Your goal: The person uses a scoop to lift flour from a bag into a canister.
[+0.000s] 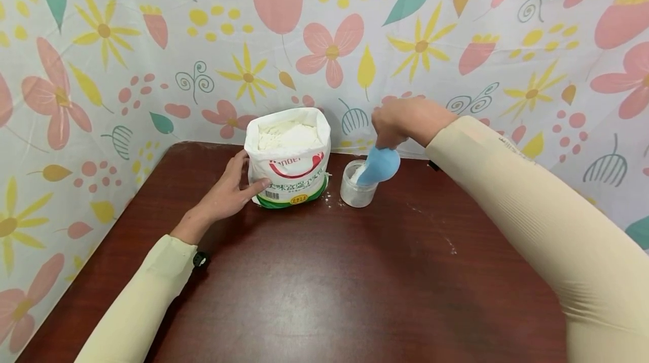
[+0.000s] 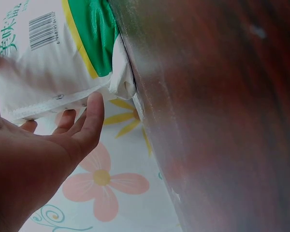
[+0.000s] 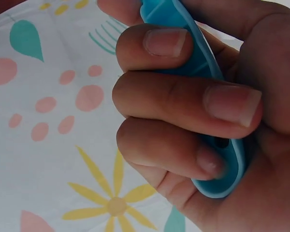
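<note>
A white and green bag of flour (image 1: 296, 174) stands with its top open, white flour showing inside. My left hand (image 1: 230, 191) holds the bag's left side, thumb on the front and fingers along the side; the left wrist view shows this hand (image 2: 43, 145) against the bag (image 2: 43, 72). My right hand (image 1: 398, 120) grips a light blue scoop (image 1: 381, 165), tilted down over a clear plastic jar (image 1: 357, 194). White powder shows in the jar. In the right wrist view, the fingers curl round the blue scoop handle (image 3: 217, 179); its bowl is out of view there.
The dark reddish-brown table (image 1: 304, 290) carries spilled white powder between bag and jar, with faint traces to the right. A flower-patterned curtain (image 1: 334, 53) hangs right behind the bag and jar. A small black object (image 1: 433, 165) lies beneath the right forearm.
</note>
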The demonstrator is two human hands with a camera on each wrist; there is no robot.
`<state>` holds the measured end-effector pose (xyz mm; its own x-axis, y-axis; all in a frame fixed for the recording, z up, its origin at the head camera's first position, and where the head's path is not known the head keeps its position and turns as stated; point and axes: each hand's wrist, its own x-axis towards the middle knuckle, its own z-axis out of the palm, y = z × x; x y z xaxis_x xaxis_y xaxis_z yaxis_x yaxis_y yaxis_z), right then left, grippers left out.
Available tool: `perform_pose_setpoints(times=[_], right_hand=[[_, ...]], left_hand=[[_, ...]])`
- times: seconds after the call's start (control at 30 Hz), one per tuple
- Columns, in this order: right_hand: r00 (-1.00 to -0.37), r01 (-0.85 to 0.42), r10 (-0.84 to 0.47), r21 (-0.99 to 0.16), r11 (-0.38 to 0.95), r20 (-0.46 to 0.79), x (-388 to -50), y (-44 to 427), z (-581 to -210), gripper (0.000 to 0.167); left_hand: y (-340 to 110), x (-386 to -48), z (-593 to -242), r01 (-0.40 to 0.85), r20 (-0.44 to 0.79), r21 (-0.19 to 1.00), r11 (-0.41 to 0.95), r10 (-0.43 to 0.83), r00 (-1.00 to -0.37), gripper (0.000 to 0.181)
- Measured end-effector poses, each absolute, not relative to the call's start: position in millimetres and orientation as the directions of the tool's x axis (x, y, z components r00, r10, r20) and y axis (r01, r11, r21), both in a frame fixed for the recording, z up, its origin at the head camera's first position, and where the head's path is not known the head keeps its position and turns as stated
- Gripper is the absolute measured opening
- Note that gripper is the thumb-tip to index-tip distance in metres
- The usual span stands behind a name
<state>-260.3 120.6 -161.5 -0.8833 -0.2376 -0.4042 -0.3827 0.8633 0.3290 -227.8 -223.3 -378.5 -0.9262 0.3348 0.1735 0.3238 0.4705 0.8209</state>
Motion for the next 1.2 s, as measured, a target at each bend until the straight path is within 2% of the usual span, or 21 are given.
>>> perform_pose_setpoints(times=[0.13,0.4,0.7,1.1,1.2], right_hand=[[-0.884,-0.338,-0.187,0.309,0.889,-0.429,-261.0,115.0,-153.5,0.014],[-0.832,-0.393,-0.212,0.275,0.877,-0.513,-270.5,108.8,-149.6,0.025],[-0.836,-0.405,-0.234,0.269,0.874,-0.497,-274.2,116.6,-147.0,0.022],[-0.837,-0.445,-0.318,0.214,0.870,-0.445,-271.6,138.2,-142.0,0.044],[-0.831,-0.452,-0.333,0.192,0.871,-0.445,-271.4,144.1,-141.4,0.035]], left_hand=[[-222.5,-227.6,-376.6,0.327,0.174,0.824,0.462,0.343,-0.923,0.090],[-221.1,-226.2,-375.9,0.318,0.168,0.829,0.460,0.337,-0.926,0.089],[-222.3,-226.9,-377.2,0.315,0.166,0.827,0.466,0.333,-0.928,0.089],[-223.6,-226.7,-377.8,0.312,0.162,0.827,0.467,0.335,-0.928,0.090],[-224.0,-226.1,-377.8,0.315,0.159,0.826,0.468,0.341,-0.926,0.090]])
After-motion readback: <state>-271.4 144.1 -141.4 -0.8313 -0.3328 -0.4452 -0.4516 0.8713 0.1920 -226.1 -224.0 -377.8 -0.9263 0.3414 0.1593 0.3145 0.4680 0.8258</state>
